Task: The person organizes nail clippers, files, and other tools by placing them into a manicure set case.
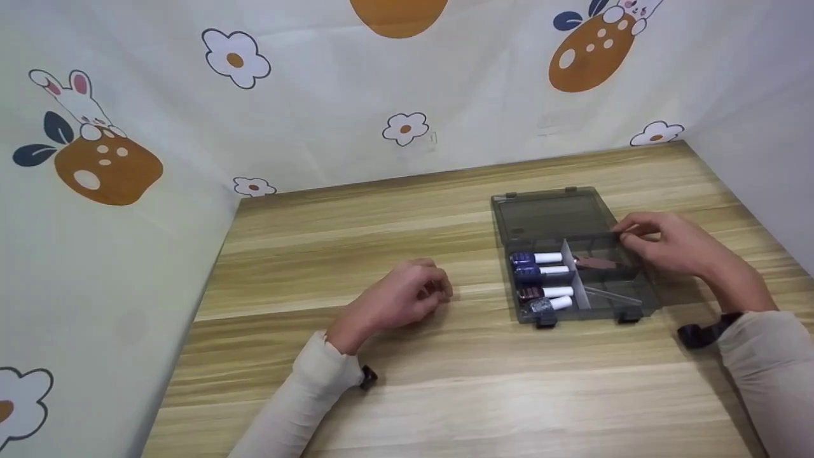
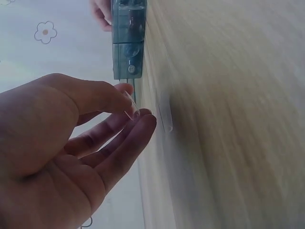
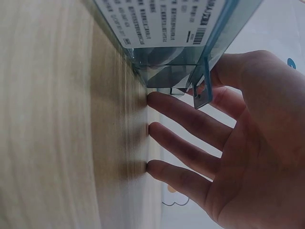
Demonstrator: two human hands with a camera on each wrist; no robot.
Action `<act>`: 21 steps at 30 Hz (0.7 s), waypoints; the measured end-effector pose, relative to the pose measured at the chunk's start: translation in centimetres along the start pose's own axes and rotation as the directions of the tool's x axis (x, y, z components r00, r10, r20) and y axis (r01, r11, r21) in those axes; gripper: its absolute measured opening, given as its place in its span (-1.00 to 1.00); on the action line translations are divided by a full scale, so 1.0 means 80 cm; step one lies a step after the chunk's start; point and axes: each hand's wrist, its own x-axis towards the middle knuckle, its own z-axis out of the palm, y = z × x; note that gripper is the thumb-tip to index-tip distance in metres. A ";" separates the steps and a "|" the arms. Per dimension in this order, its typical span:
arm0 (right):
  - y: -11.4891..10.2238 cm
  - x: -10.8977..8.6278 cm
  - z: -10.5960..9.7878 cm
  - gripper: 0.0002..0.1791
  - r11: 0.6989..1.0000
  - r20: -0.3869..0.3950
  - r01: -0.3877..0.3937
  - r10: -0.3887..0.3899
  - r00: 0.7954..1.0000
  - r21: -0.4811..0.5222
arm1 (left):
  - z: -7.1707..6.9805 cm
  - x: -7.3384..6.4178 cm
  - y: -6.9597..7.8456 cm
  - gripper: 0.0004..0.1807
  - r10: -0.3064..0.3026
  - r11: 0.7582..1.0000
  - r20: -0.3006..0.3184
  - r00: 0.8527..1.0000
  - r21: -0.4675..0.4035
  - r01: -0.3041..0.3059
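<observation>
My right hand [image 1: 680, 248] is at the far right corner of a smoky clear storage box [image 1: 584, 313], its thumb and index finger pinching the edge. In the right wrist view, the other fingers [image 3: 183, 114] reach straight down to the table beside the box. The lid [image 1: 550, 216] lies folded back. Several nail polish bottles [image 1: 540, 271] with white caps fill the left side; a reddish-brown tool [image 1: 594, 262] and a thin clear stick [image 1: 613, 296] are on the right. Left of the box, my left hand [image 1: 404, 296] pinches a small clear plastic piece [image 2: 132, 109] between thumb and fingertips.
The wood-grain table [image 1: 445, 381] meets a patterned cloth [image 1: 318, 114] at the back and left, and a plain pale side [image 1: 757, 127] on the right. A light divider [image 1: 577, 277] splits the box. A white printed label [image 3: 164, 24] is on its outside.
</observation>
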 end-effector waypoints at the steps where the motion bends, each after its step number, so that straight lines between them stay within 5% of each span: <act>1: 0.000 0.000 0.000 -0.77 1.000 -0.002 0.002 -0.002 1.000 0.001 | 0.001 0.001 0.000 -0.87 0.008 1.000 -0.001 1.000 -0.007 -0.008; 21: -0.001 0.001 0.001 -0.76 1.000 0.000 -0.005 0.005 1.000 -0.018 | 0.015 0.019 0.027 -0.82 0.013 0.999 -0.024 1.000 -0.029 -0.014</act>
